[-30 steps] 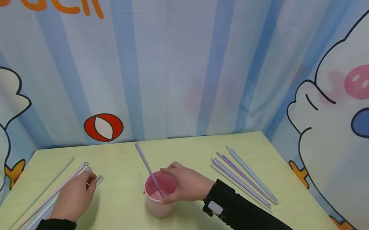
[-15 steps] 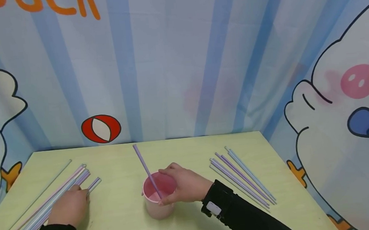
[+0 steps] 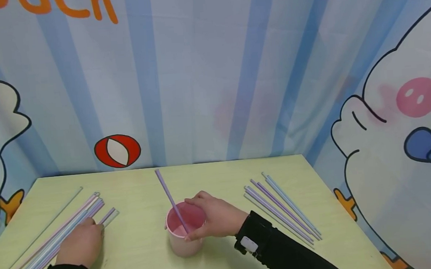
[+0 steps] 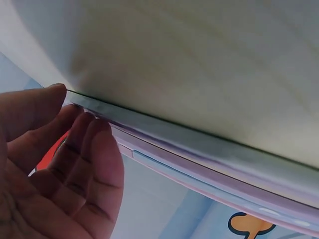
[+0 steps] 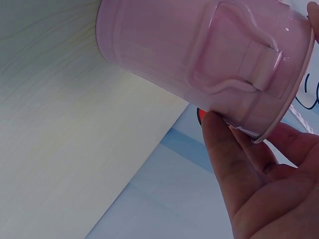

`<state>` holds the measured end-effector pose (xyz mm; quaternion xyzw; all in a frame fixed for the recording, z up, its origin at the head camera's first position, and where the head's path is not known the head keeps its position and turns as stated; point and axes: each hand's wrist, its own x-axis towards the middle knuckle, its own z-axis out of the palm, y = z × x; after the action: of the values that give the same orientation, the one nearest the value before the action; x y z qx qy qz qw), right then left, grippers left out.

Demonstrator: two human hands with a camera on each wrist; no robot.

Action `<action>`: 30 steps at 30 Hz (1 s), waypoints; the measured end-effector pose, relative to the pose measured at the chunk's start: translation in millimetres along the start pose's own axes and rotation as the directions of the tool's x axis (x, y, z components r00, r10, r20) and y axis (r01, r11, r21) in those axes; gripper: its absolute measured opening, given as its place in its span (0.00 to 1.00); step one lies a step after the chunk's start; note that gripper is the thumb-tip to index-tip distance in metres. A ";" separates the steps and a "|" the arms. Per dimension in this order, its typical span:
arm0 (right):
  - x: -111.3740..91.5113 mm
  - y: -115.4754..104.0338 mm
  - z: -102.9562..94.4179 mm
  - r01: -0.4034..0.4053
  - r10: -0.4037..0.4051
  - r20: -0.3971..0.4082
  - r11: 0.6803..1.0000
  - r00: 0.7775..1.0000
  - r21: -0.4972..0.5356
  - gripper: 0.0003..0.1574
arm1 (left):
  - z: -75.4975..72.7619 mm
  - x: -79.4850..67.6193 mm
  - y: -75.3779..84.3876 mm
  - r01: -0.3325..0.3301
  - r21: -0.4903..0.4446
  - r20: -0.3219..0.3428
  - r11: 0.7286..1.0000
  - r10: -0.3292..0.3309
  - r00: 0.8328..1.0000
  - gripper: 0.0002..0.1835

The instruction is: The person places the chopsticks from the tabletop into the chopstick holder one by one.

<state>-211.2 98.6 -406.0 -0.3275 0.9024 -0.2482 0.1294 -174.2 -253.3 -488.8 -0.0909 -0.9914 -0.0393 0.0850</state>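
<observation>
On the left of the table, my left hand (image 3: 80, 245) reaches down over a bundle of long pastel straws (image 3: 62, 236). In the left wrist view its thumb and fingertips pinch the end of a pale grey-green straw (image 4: 164, 127), which lies along purple and blue ones. My right hand (image 3: 219, 215) grips a small pink bucket (image 3: 186, 245) by the rim, thumb on the near side and fingers round the far side. A purple straw (image 3: 171, 199) leans inside the bucket, its upper end sticking out. A small loop handle (image 5: 234, 50) shows on the bucket's side in the right wrist view.
Several purple and blue straws (image 3: 282, 207) lie spread on the right of the table (image 3: 141, 258), beside the right forearm. One pale green straw (image 3: 44, 228) lies apart at far left. A striped cartoon curtain (image 3: 195, 77) stands behind the table's back edge.
My left hand has lowered onto the straw bundle. By its fingertips, a pale straw end has shifted apart from a purple one. The right hand still holds the bucket in place.
</observation>
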 end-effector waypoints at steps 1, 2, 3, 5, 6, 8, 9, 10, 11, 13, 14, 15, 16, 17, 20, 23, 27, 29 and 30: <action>0.0 -0.1 -0.1 -0.002 0.002 0.000 1.000 1.000 0.001 0.59 | 0.1 0.1 0.7 0.004 -0.002 -0.003 1.000 -0.004 1.000 0.04; -0.1 -0.1 -0.1 -0.005 0.005 0.001 1.000 1.000 0.002 0.59 | 0.2 0.3 1.4 0.007 -0.007 -0.006 1.000 -0.008 1.000 0.05; 0.0 0.0 -0.2 -0.007 0.007 0.001 1.000 1.000 0.003 0.59 | 0.0 0.3 2.4 0.014 -0.016 -0.007 1.000 -0.014 1.000 0.05; -0.1 0.1 -0.5 -0.011 0.011 0.000 1.000 1.000 0.004 0.59 | 0.1 0.9 4.3 0.025 -0.026 -0.009 0.999 -0.025 1.000 0.06; -0.2 0.1 -0.7 -0.011 0.011 0.000 1.000 1.000 0.004 0.59 | 0.0 1.1 5.4 0.027 -0.034 -0.009 0.999 -0.027 1.000 0.05; -0.5 0.3 -0.9 -0.012 0.012 0.001 1.000 1.000 0.007 0.59 | -0.9 2.0 8.3 0.029 -0.044 -0.002 0.999 -0.029 1.000 0.04; -0.6 0.5 -1.0 -0.013 0.013 0.002 1.000 1.000 0.008 0.59 | -1.3 2.2 10.0 0.029 -0.048 0.001 0.998 -0.029 1.000 0.04; -0.7 0.8 -1.0 -0.014 0.014 0.003 1.000 1.000 0.010 0.59 | -1.5 2.6 11.8 0.031 -0.049 0.006 0.998 -0.031 1.000 0.03; -0.6 1.3 -1.1 -0.014 0.014 0.003 1.000 1.000 0.012 0.59 | -1.9 2.9 13.7 0.034 -0.054 0.013 0.998 -0.034 0.999 0.03; -0.9 1.9 -0.9 -0.017 0.017 0.005 1.000 1.000 0.017 0.59 | -2.3 4.1 17.5 0.036 -0.060 0.029 0.998 -0.035 0.999 0.02; -0.8 2.5 -0.8 -0.016 0.016 0.004 1.000 1.000 0.017 0.59 | -2.3 4.7 19.2 0.036 -0.061 0.038 0.997 -0.033 0.999 0.03; -0.8 3.0 -0.7 -0.016 0.016 0.003 1.000 1.000 0.017 0.59 | -1.8 5.1 20.7 0.034 -0.059 0.045 0.998 -0.032 0.998 0.03; -0.7 3.3 -0.4 -0.014 0.014 0.003 1.000 1.000 0.019 0.59 | -1.4 5.8 22.0 0.033 -0.059 0.055 0.998 -0.030 0.998 0.03; -0.7 3.6 -0.1 -0.013 0.013 0.002 1.000 1.000 0.019 0.59 | -1.0 6.1 22.9 0.026 -0.058 0.062 0.998 -0.022 0.998 0.04; 0.0 4.6 1.1 -0.007 0.007 -0.001 1.000 1.000 0.015 0.59 | 0.2 6.3 25.2 -0.002 -0.045 0.079 0.999 0.006 0.997 0.05; 0.5 4.8 2.2 -0.005 0.005 -0.001 1.000 1.000 0.014 0.59 | 0.9 5.8 26.4 -0.026 -0.039 0.066 0.999 0.028 0.997 0.07; 0.7 4.3 2.0 -0.006 0.006 0.003 1.000 1.000 0.017 0.59 | -3.2 7.1 28.8 -0.022 -0.038 0.011 0.999 0.022 1.000 0.08; 0.9 4.2 1.5 -0.006 0.006 0.003 1.000 1.000 0.015 0.59 | -8.7 8.8 30.6 -0.016 -0.038 -0.023 0.999 0.015 1.000 0.10; 0.9 4.2 1.3 -0.005 0.005 0.002 1.000 1.000 0.012 0.59 | -12.6 10.1 31.5 -0.012 -0.041 -0.040 0.999 0.011 0.999 0.11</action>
<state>-213.6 100.2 -409.4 -0.3246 0.9016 -0.2532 0.1327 -176.0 -221.9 -472.7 -0.0976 -0.9880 -0.0611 0.1029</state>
